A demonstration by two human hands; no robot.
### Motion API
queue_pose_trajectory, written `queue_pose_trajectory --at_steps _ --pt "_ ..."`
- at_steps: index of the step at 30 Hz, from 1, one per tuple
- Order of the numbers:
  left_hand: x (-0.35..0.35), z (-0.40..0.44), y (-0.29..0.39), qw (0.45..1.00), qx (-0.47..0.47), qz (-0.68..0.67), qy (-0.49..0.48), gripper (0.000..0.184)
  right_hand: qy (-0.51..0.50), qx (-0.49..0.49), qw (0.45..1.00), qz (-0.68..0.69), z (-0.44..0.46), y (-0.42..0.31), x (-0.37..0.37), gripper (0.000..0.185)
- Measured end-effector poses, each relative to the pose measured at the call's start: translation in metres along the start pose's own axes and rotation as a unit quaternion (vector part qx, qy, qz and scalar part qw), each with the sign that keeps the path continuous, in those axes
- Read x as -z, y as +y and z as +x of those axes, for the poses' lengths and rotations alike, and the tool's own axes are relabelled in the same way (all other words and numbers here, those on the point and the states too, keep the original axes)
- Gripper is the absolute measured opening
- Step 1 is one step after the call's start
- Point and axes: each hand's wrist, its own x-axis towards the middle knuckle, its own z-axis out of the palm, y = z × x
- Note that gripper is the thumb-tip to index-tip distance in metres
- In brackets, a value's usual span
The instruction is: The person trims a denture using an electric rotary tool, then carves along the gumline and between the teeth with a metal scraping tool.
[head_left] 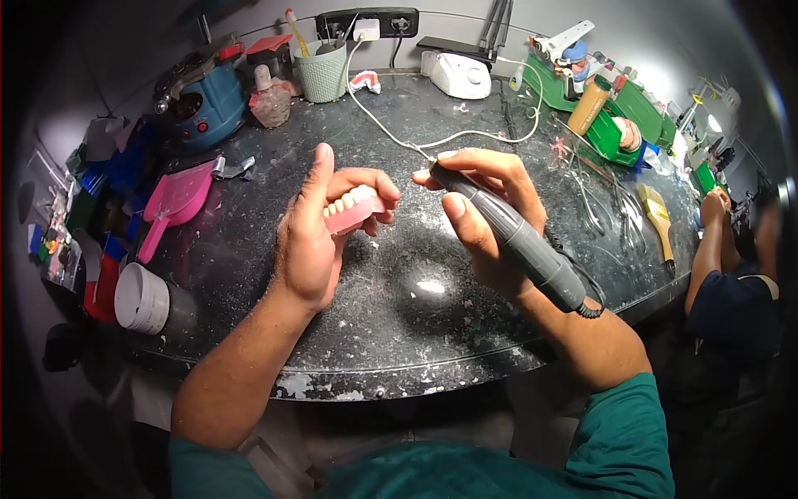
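Head view: your left hand (306, 241) holds a curved pink-and-cream denture (352, 214); your right hand (489, 243) grips a dark-grey cylindrical handpiece (536, 253).

Bright light falls on the tabletop (391, 337), with a white glare spot (430, 287) toward its front. A pale glow washes the wall (661, 79) beyond its right side; underneath it is dim. Strong lens distortion bows its front edge.

Pink denture (350, 216) is up in the left fingers (367, 176), cream teeth (352, 198) along its upper side. Chunky dark-grey handpiece (517, 239) sits slanted in the right fingers (492, 164), tip end up, near the denture but apart.
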Motion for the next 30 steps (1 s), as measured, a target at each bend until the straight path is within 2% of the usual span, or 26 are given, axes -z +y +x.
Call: queue_pose_trajectory --at_steps 2,3,5,8,12,15,30 --pt "-0.001 0.002 0.0 0.998 -0.006 0.056 0.01 0.077 -0.008 0.005 1.0 -0.013 0.0 0.0 0.0 0.032" --pt "-0.001 0.002 0.0 0.998 -0.006 0.055 0.011 0.077 -0.013 0.01 1.0 -0.026 0.0 0.0 0.0 0.033" --pt "-0.003 0.002 -0.001 0.996 -0.064 0.058 0.001 0.078 -0.019 0.011 0.999 -0.037 0.0 0.002 0.002 0.033" --pt "-0.005 0.002 -0.002 0.997 -0.062 0.045 0.014 0.078 -0.029 0.014 0.998 -0.061 0.0 0.003 0.003 0.034" --pt "0.0 0.002 -0.001 0.998 -0.05 0.043 0.0 0.073 -0.109 0.105 0.98 -0.128 0.01 -0.005 0.008 0.034" --pt "0.0 0.002 -0.001 0.999 -0.028 0.027 0.009 0.073 -0.146 0.147 0.972 -0.113 0.008 -0.003 0.003 0.036" --pt "-0.008 -0.005 0.002 0.997 -0.062 0.04 -0.003 0.065 -0.194 0.149 0.967 -0.072 0.002 -0.001 -0.002 0.044"
